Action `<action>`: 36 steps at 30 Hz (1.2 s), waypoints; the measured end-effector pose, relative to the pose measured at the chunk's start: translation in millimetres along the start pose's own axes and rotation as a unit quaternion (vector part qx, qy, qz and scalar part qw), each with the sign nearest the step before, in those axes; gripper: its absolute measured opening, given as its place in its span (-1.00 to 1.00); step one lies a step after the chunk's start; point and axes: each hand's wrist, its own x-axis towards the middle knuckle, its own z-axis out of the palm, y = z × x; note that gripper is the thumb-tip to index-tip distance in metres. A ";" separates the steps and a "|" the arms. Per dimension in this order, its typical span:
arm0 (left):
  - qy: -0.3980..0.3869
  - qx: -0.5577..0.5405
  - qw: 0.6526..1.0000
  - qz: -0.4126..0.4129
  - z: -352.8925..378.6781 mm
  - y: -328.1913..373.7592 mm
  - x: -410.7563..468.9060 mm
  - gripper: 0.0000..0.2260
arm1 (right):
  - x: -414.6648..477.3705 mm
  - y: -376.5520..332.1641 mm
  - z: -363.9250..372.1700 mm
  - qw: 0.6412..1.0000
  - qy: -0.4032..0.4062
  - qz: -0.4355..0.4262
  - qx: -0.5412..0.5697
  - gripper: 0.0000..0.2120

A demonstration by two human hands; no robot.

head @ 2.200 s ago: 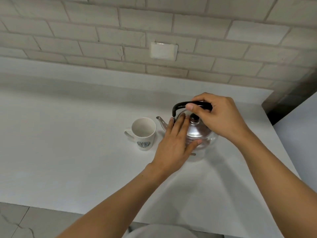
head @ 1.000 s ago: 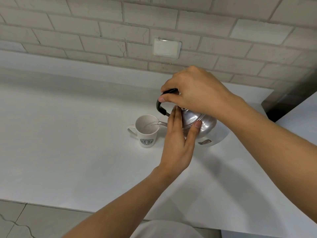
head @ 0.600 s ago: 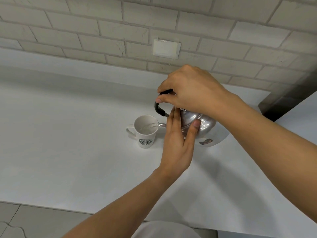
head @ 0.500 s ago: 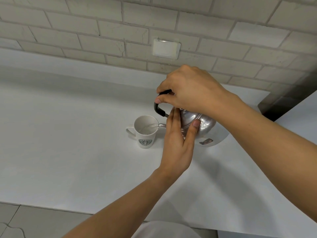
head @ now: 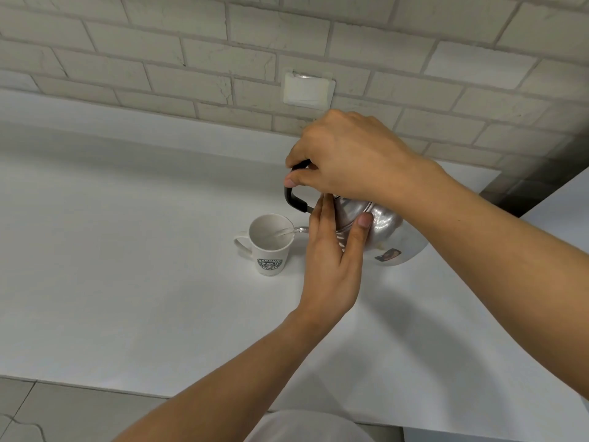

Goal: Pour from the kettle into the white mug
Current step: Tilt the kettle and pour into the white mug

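Head view: right hand (head: 353, 161) clasps the tilted kettle (head: 379, 231) by its handle; left hand (head: 331, 256) lies flat against its lid; water streams into the white mug (head: 271, 247) just left of both hands; pour under way, righting the kettle outstanding.

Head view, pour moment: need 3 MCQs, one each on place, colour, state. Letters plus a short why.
1. The white mug stands where relative to the kettle?
A. Image-left, by the spout
B. Behind it
C. Image-right

2. Colour of the kettle handle?
A. Red
B. Black
C. White

3. State of the kettle?
A. Upright on the counter
C. Lying on its side
B. Tilted, pouring

Answers: 1 A, the spout points at the mug's rim. 2 B, a black loop shows under the right hand. 3 B, a stream runs into the mug while the left hand steadies the body.
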 end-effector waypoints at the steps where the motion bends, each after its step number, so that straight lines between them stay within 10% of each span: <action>1: 0.000 -0.002 1.000 -0.002 0.1 0.6 0.3 -0.53 | 0.5 -0.2 -0.2 1.000 0.001 -0.002 -0.002 -0.65; 36: 0.020 -0.057 0.998 -0.018 0.3 4.9 3.3 -0.67 | 16.4 -7.3 -3.3 0.999 -0.003 -0.026 -0.046 -0.66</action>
